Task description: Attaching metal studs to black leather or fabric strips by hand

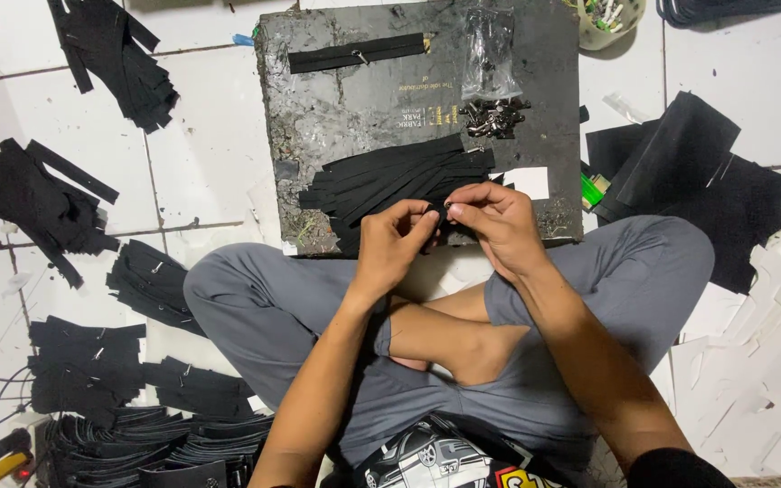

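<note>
Both hands meet over the board's [318,117] near edge: left hand [390,244] and right hand [497,221] pinch one black strip's [438,214] end between them, its length hidden, beside the strip pile [390,176].

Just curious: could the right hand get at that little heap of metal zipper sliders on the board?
Probably yes. The right hand is busy pinching a black strip, but the metal sliders lie uncovered just beyond it on the board.

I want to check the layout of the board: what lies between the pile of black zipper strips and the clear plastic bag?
In the head view, a small heap of dark metal zipper sliders lies between the pile of black zipper strips and the clear plastic bag, on the board.
</note>
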